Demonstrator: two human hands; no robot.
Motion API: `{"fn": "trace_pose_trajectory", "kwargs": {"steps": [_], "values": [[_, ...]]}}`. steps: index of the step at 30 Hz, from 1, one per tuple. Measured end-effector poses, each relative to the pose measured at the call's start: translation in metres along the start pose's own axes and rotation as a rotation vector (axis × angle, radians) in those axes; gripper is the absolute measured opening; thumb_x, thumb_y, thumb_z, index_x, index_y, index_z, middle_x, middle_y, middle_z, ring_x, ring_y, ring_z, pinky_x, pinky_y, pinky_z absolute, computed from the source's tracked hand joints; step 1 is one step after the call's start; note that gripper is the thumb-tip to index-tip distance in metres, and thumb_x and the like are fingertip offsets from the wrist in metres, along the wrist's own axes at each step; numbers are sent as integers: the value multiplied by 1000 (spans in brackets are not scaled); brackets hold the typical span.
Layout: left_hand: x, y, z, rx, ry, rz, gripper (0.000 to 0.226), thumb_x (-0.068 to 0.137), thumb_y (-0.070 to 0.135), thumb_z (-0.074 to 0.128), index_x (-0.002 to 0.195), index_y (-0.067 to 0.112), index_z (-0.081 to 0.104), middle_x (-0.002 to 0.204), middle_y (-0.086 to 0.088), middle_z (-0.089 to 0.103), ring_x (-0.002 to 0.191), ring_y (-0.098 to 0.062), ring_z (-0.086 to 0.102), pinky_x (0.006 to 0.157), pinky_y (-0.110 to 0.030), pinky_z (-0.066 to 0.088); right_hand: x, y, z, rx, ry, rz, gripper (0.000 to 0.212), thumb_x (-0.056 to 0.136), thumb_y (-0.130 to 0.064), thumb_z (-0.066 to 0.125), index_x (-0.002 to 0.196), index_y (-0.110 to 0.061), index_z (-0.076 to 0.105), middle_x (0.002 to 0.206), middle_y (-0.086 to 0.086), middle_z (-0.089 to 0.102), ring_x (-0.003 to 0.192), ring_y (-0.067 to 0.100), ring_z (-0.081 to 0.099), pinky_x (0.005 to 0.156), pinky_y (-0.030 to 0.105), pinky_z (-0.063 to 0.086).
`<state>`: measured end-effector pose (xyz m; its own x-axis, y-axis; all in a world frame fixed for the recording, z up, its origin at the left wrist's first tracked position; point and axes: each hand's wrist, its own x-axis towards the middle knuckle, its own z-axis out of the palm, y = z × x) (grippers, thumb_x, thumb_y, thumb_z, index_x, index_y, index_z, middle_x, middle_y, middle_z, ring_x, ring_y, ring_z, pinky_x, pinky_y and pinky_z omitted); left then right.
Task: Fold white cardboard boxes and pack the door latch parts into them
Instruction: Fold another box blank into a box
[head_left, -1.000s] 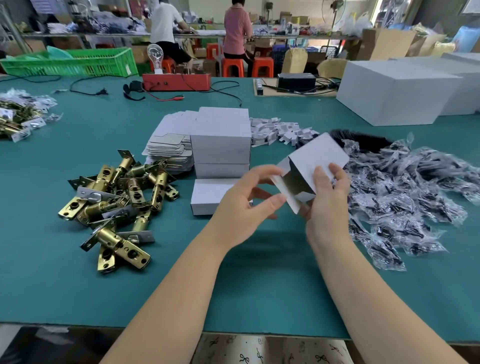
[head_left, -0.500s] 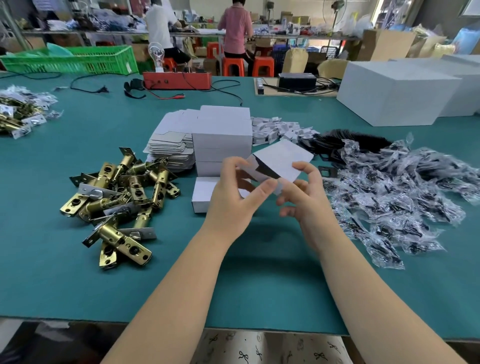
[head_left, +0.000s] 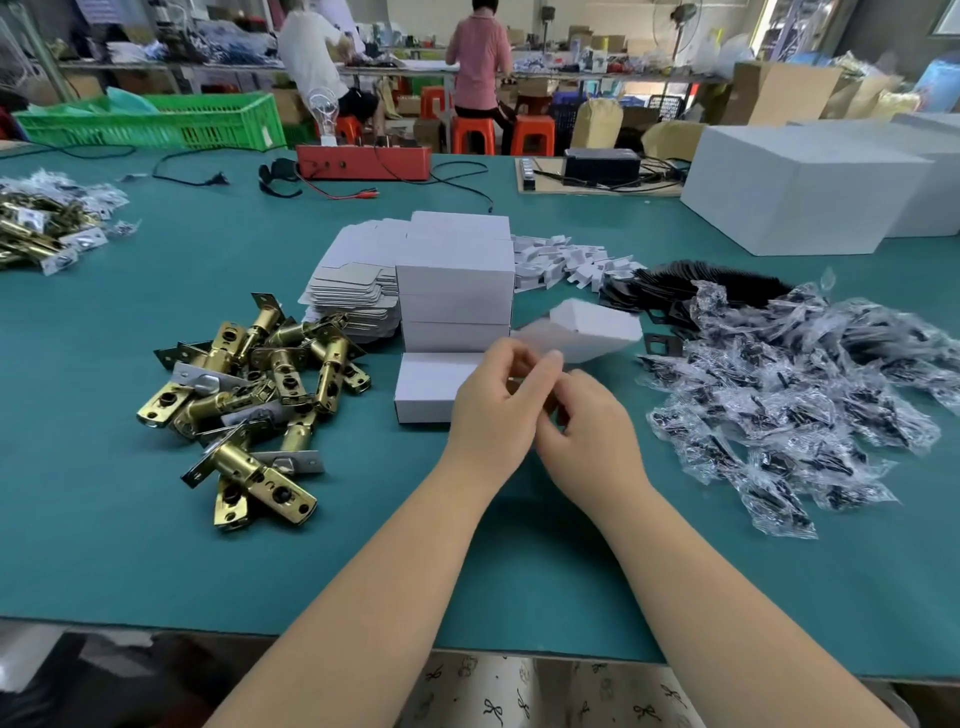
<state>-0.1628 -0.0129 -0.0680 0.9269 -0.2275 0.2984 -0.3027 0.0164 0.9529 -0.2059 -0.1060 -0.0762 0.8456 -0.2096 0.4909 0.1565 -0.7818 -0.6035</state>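
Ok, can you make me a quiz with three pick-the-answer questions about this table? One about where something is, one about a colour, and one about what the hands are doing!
1. Where is the pile of brass door latches?
A. on the person's left
B. on the person's right
C. inside the green crate

2. What colour is the table top?
A. red
B. teal green
C. yellow

3. What are the left hand and the right hand doing?
A. resting flat on the table
B. holding a white cardboard box between them
C. picking up a latch

Answers:
1 A: the latches lie to the left of the stack of folded white boxes.
2 B: the surface is teal green all over.
3 B: the fingers of both hands pinch the half-folded box above the table.
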Motion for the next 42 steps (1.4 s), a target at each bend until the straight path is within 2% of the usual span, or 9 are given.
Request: {"fn": "trace_pose_trajectory", "kwargs": {"steps": [4, 7, 14, 17, 21, 28, 31, 34, 42], "values": [[4, -3, -1, -43, 129, -207, 22, 92, 36, 58, 74, 22, 55, 66, 7, 62, 53, -9, 59, 50, -29, 52, 5, 2, -10, 18, 305, 75, 35, 77, -8, 64, 112, -7, 61, 103, 7, 56, 100, 25, 45, 89, 25, 29], [6, -1, -2, -69, 169, -309, 28, 95, 43, 51, 87, 17, 51, 80, -4, 69, 56, -18, 67, 50, -31, 55, 13, 20, -20, -189, 81, 236, 73, 77, -13, 67, 143, -20, 37, 144, 9, 37, 133, 30, 28, 105, 25, 10], [4, 1, -3, -98, 99, -402, 20, 93, 34, 56, 91, 15, 59, 93, -10, 71, 62, -23, 72, 54, -31, 58, 14, 26, -16, -185, 35, 166, 28, 80, -9, 60, 107, -17, 63, 130, 0, 56, 124, 23, 41, 104, 34, 26], [3, -2, -3, -73, 127, -355, 17, 90, 17, 52, 86, 1, 54, 88, -14, 66, 63, -19, 72, 57, -31, 59, 12, 22, -17, 0, 72, 198, 16, 85, -11, 56, 93, -25, 59, 101, -7, 63, 100, 15, 53, 89, 34, 40], [7, -2, -6, -18, 218, -255, 22, 87, 17, 56, 72, 15, 41, 86, -17, 65, 73, -23, 72, 63, -34, 61, 14, 23, -25, 168, 187, 249, 15, 89, -19, 54, 96, -33, 55, 88, -17, 59, 91, 11, 52, 70, 22, 35], [8, -3, -6, -116, 186, -344, 15, 92, 17, 54, 82, 6, 51, 78, -7, 70, 65, -18, 72, 59, -30, 59, 15, 28, -20, -53, -130, 230, 55, 88, -25, 61, 140, -19, 44, 146, 4, 39, 136, 20, 30, 113, 36, 24], [8, -5, -7, -74, 205, -327, 10, 91, 16, 54, 83, 10, 54, 82, -6, 64, 67, -18, 71, 60, -30, 59, 16, 25, -24, 1, -70, 233, 36, 93, -30, 54, 127, -20, 57, 116, -7, 62, 110, 15, 53, 105, 44, 36], [8, -1, -7, -184, 209, -360, 11, 95, 22, 54, 87, 14, 52, 88, -8, 62, 67, -19, 71, 58, -30, 58, 14, 22, -26, 33, 24, 220, 23, 95, -30, 50, 112, -22, 64, 80, -26, 54, 75, -3, 53, 104, 51, 35], [17, 7, -26, -274, 241, -325, 18, 96, 18, 50, 83, 14, 61, 58, 4, 65, 49, -13, 63, 45, -24, 50, 14, 21, -32, 421, 77, 200, 26, 89, -16, 61, 88, -42, 61, 61, -17, 56, 65, 13, 55, 67, 28, 46]]}}
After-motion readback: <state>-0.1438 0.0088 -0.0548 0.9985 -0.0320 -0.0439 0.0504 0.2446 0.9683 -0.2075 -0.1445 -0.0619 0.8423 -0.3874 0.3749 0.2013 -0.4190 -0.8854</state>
